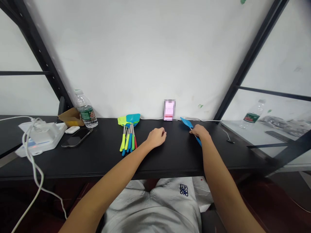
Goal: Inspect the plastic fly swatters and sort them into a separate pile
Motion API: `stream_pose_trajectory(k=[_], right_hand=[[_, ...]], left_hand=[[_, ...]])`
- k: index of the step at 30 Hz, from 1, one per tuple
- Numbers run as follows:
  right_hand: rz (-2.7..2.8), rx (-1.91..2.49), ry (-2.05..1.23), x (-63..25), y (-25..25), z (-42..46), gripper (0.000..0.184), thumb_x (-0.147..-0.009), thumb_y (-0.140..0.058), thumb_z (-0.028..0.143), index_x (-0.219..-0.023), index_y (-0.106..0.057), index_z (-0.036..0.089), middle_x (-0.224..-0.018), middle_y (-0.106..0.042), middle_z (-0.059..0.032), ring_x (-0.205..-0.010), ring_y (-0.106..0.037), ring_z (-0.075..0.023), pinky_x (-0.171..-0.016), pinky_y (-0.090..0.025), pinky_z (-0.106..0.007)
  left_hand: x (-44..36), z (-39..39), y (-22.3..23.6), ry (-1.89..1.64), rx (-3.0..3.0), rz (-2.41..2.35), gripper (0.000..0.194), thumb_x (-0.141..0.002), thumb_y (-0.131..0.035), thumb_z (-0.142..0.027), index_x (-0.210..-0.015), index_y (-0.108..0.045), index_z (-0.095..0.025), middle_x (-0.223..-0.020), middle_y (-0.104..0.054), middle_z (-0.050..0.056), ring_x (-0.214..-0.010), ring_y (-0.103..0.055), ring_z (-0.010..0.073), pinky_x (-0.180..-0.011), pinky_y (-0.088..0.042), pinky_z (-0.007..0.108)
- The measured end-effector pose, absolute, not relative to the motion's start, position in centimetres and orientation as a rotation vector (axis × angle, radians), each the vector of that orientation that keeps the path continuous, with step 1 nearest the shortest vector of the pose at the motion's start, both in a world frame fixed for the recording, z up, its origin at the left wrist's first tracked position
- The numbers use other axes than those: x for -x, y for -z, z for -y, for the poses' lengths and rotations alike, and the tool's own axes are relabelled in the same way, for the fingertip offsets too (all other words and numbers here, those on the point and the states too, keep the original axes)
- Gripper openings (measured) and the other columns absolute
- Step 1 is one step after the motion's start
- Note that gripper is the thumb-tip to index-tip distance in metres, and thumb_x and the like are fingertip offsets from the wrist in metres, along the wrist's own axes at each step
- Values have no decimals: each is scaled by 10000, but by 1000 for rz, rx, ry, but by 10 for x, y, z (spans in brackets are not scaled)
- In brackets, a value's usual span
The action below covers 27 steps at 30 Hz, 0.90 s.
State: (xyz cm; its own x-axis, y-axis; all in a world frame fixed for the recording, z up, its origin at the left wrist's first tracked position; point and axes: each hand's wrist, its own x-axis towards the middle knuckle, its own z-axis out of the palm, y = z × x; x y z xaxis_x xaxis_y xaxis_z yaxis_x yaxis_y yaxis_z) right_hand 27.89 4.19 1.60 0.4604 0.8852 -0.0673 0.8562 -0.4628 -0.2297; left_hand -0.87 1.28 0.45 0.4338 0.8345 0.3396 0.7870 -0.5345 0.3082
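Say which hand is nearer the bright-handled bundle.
Left. The left hand is just right of the bundle; the right hand, holding a blue tool, is farther right.

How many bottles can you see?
2. The left bottle stands on the desk beside the brown box; the right bottle stands past the black post at right. No others show, though some could be hidden.

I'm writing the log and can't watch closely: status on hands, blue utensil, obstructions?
Right hand gripping blue utensil, its blade toward wall. Left hand curled, nothing visible in it. White cable close behind blade; utensil pile off left.
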Motion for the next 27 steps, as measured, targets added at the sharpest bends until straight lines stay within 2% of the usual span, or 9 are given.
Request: stream_pose_trajectory(k=[6,14,20,27], right_hand=[[1494,2547,-241,-277,-17,-39,440,-720,-692,369,-1078,-663,115,-1020,-667,-195,-998,-648,-319,-788,-511,-378],[1451,2571,-221,-277,-17,-40,489,-747,-673,347,-1165,-634,98,-1147,-625,-229,-1068,-617,-331,-834,-499,-385],[1440,2558,-207,-278,-15,-41,484,-755,-666,347,-1164,-638,91,-1149,-620,-240,-1065,-615,-341,-821,-502,-388],[1384,2528,-164,-275,-11,-44,455,-759,-670,317,-1150,-641,85,-1136,-616,-254,-1059,-618,-341,-835,-505,-402]], left_hand=[[10,-12,-7,-649,-2613,-1718,263,-921,-378,-329,-991,-585,-183,-938,-658,100,-889,-612,238,-754,-440,339],[37,-23,-18,-698,-2397,-2321,349,-813,-548,-294,-1072,-576,-62,-1144,-547,231,-1117,-465,368,-911,-346,459],[60,-40,-26,-619,-2201,-2483,348,-814,-524,-257,-1124,-559,-104,-1216,-520,215,-1156,-420,364,-934,-333,463],[86,-58,-28,-596,-1988,-2525,379,-823,-503,-232,-1173,-539,-91,-1223,-515,235,-1119,-472,361,-909,-369,452]])
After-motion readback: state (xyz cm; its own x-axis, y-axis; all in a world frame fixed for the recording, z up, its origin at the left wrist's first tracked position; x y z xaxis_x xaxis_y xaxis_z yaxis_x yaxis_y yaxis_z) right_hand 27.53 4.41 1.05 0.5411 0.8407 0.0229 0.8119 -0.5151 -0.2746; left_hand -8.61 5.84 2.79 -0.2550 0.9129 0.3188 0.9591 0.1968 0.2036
